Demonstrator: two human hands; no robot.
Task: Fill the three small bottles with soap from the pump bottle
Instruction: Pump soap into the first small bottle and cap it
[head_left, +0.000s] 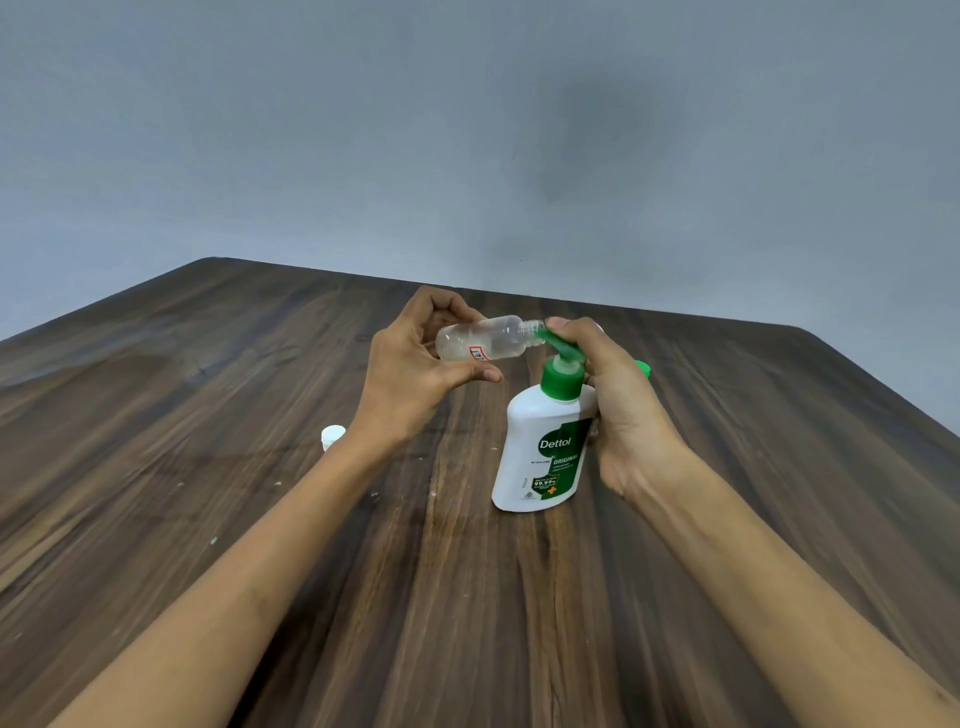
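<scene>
A white pump bottle (537, 452) with a green pump head and a Dettol label stands on the wooden table (208, 415), tilted slightly. My right hand (618, 410) wraps around its neck from the right, with fingers on top of the green pump nozzle. My left hand (415, 374) holds a small clear bottle (483, 340) nearly horizontal, its open mouth touching the tip of the nozzle. The small bottle carries a little red and white label and looks mostly see-through. A white cap (332, 435) lies on the table beside my left wrist.
A green object (643, 369) peeks out behind my right hand, mostly hidden. The table's far edge meets a plain grey wall. Dark wood stretches to the left and toward me.
</scene>
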